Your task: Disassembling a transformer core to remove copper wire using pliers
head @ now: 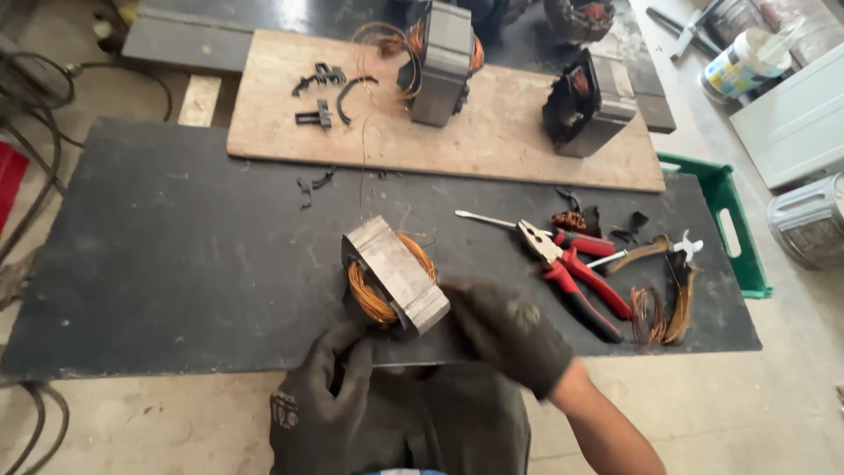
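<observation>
Stator (394,280): tilted on your dark tabletop (176,264), copper windings showing.
Left hand (321,396): gloved, curled loosely, empty, just below the stator.
Right hand (505,332): gloved, fingers touching the stator's right end, grip unclear.
Pliers (576,273): right of the stator.

Head view, labelled and packaged items only.

1. Can (743,63), top right, lies tilted on the grey floor just beyond the bench's far right end. Cylindrical. Its paper label (737,70) wraps the body: white ground with blue, yellow and green patches. Print too small to tell.

2. Metal tin (811,220), right edge, partly cut off by the frame. Silvery, ribbed wall, bare of any label. It stands on the floor just right of the green crate (734,233).

3. Left glove (321,409), bottom centre: small pale printed mark near the cuff, on black fabric.

No signs or screens in view.
</observation>
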